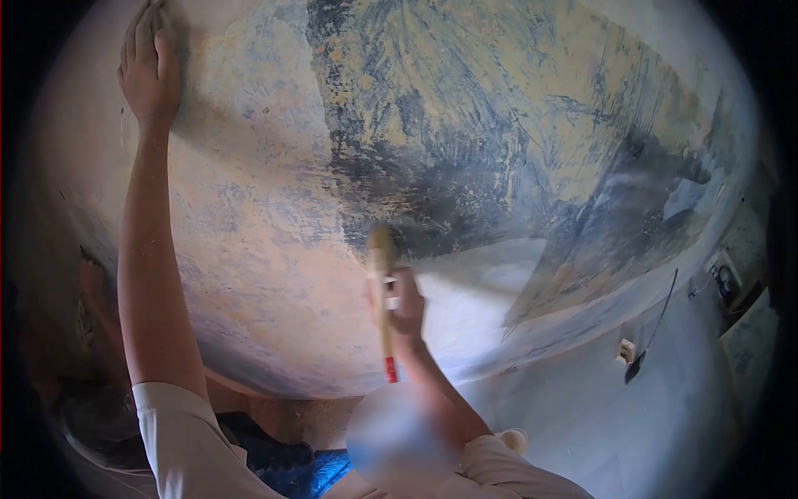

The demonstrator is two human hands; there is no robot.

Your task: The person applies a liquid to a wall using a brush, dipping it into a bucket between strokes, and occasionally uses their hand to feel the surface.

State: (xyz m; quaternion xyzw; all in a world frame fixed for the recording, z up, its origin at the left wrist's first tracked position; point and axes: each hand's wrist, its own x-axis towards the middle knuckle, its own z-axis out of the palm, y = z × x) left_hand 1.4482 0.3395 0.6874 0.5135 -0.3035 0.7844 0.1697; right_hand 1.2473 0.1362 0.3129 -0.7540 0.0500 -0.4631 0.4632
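Observation:
My right hand point(406, 306) is closed around the handle of a paintbrush point(386, 333). The handle is light with a red end pointing down, and the bristles point up, overlapping the lower edge of a dark painted patch point(432, 191) on the wall point(258, 274). Motion blurs the brush head a little. High at the left, my left hand point(151, 79) lies flat against the pinkish part of the wall, fingers stretched upward and nothing held. Yellowish and blue-grey streaks cover the wall to the right of the dark patch.
At the lower left there is another person, dark hair point(100, 424) and part of an arm point(101, 303) showing. Below the wall on the right lie a long thin tool with a black end point(636, 368) and a small beige block point(625, 351). Blue shiny material point(331, 472) shows at the bottom.

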